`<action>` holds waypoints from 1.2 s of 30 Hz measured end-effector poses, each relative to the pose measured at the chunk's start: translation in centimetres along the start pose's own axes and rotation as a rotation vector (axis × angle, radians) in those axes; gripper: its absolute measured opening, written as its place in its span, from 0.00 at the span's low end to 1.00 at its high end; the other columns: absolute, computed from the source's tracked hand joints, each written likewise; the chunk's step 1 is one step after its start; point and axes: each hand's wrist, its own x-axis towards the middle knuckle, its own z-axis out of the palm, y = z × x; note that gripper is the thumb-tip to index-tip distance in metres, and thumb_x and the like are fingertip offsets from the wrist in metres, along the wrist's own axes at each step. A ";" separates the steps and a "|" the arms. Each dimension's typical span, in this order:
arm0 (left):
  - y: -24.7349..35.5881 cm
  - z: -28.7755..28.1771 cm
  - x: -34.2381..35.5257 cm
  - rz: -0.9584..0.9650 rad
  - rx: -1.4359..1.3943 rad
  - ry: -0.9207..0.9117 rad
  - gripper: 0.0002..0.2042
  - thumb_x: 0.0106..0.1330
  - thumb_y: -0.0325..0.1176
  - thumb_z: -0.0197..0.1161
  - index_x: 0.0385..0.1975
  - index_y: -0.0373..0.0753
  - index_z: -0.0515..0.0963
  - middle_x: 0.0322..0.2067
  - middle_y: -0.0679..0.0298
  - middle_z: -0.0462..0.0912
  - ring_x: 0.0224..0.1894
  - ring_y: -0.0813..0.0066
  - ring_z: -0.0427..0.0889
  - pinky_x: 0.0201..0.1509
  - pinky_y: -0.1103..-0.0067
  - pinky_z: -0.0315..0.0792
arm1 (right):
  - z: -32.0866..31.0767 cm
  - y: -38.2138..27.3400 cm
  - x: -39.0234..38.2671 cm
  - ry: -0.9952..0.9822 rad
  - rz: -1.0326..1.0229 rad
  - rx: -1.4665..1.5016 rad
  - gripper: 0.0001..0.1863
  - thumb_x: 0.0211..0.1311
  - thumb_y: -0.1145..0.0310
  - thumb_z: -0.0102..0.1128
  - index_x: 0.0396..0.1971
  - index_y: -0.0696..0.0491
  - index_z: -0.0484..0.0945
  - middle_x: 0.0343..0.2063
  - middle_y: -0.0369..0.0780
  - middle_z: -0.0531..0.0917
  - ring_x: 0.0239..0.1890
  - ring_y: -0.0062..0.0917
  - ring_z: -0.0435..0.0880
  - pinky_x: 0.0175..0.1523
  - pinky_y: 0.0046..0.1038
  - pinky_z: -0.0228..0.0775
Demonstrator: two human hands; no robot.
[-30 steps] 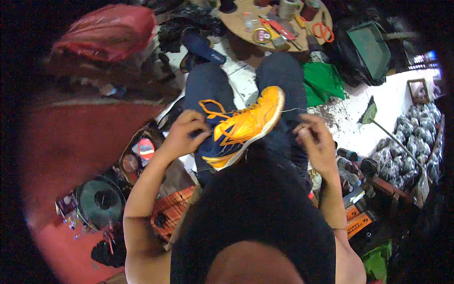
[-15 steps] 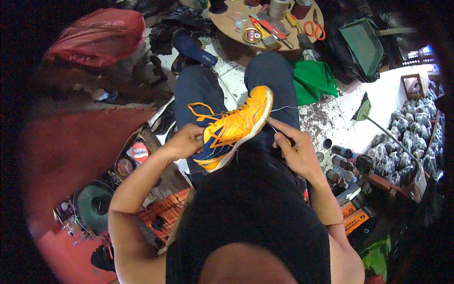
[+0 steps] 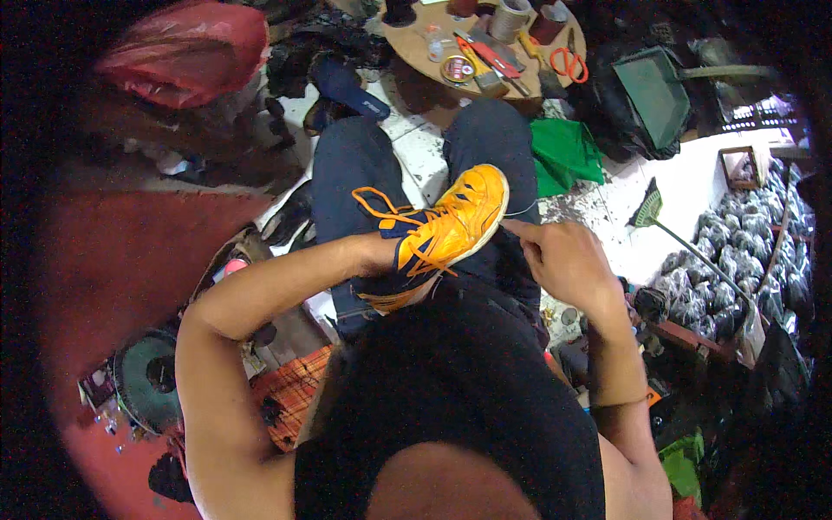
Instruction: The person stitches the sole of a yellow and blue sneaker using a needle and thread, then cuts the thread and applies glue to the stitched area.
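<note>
An orange shoe [image 3: 455, 221] with navy parts and loose orange laces [image 3: 377, 201] lies tilted over my lap, its toe pointing up and right. My left hand [image 3: 379, 253] reaches into the shoe's opening up to about the wrist, so its fingers are hidden. Beside the toe, my right hand [image 3: 568, 260] is curled, with its index finger reaching to the pale sole edge. Whatever sits inside its grip cannot be made out. A thin pale thread [image 3: 523, 211] runs from the toe edge over my right trouser leg.
Ahead stands a round wooden table [image 3: 416, 43] with orange-handled scissors [image 3: 569, 65], a brush, knives and thread spools. A green cloth [image 3: 565, 156] lies beside my right knee. Further right are a dustpan [image 3: 654, 95], a rake-like tool [image 3: 648, 211] and several plastic-wrapped bundles [image 3: 728, 251]. A fan [image 3: 152, 381] stands left.
My left hand has gone from gripping the shoe's heel collar to inside the shoe. My right hand has come closer to the toe edge; the thin tool seen in it before no longer shows.
</note>
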 end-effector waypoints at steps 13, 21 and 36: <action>0.5 -0.1 0.3 0.205 0.377 0.005 0.20 0.76 0.47 0.60 0.61 0.43 0.78 0.51 0.64 0.84 0.51 0.72 0.82 0.56 0.71 0.78 | 0.2 3.1 4.1 -0.254 -0.139 0.018 0.18 0.61 0.69 0.56 0.49 0.46 0.88 0.37 0.50 0.88 0.40 0.45 0.88 0.50 0.43 0.81; -2.3 -2.0 1.4 0.058 0.207 -0.063 0.21 0.79 0.45 0.54 0.65 0.43 0.74 0.57 0.61 0.80 0.58 0.70 0.78 0.63 0.71 0.73 | 1.1 3.1 2.6 -0.153 -0.022 0.612 0.17 0.64 0.74 0.60 0.52 0.51 0.86 0.35 0.49 0.89 0.34 0.33 0.89 0.46 0.34 0.80; -6.8 -4.7 3.5 -0.100 -0.163 -0.204 0.21 0.82 0.42 0.47 0.69 0.43 0.70 0.65 0.57 0.75 0.66 0.68 0.73 0.72 0.71 0.66 | -0.2 2.0 5.1 0.002 -0.308 0.029 0.04 0.60 0.68 0.65 0.33 0.51 0.83 0.22 0.47 0.84 0.29 0.46 0.86 0.37 0.45 0.77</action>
